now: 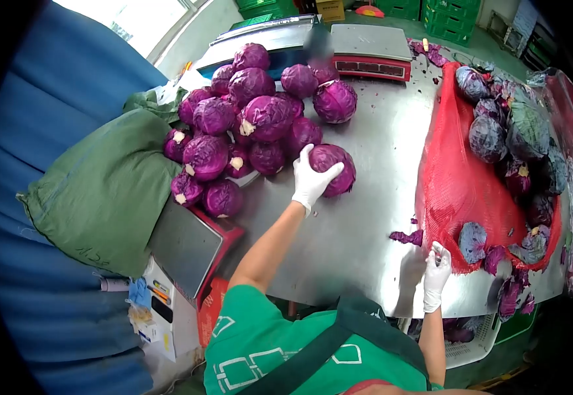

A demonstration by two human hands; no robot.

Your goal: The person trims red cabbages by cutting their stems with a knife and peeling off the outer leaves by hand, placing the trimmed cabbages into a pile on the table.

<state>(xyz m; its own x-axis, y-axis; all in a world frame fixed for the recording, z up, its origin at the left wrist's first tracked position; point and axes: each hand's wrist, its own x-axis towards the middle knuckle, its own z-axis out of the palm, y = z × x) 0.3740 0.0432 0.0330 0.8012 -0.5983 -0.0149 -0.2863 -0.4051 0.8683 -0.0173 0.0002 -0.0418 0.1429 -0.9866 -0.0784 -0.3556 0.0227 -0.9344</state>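
Note:
My left hand, in a white glove, has its thumb and fingers spread around the left side of a trimmed red cabbage on the steel table. Beside it rises a heap of glossy purple cabbages, several with pale cut stems. My right hand, also gloved, is near the table's front edge, left of the red mesh sack. Its fingers are curled together; a small dark bit shows between them, too small to name. A torn purple leaf lies just above that hand.
Untrimmed cabbages and loose leaves lie on the sack at the right. Scales stand at the back and left front. A full green sack leans at the left. Below the front edge is a white basket with leaves.

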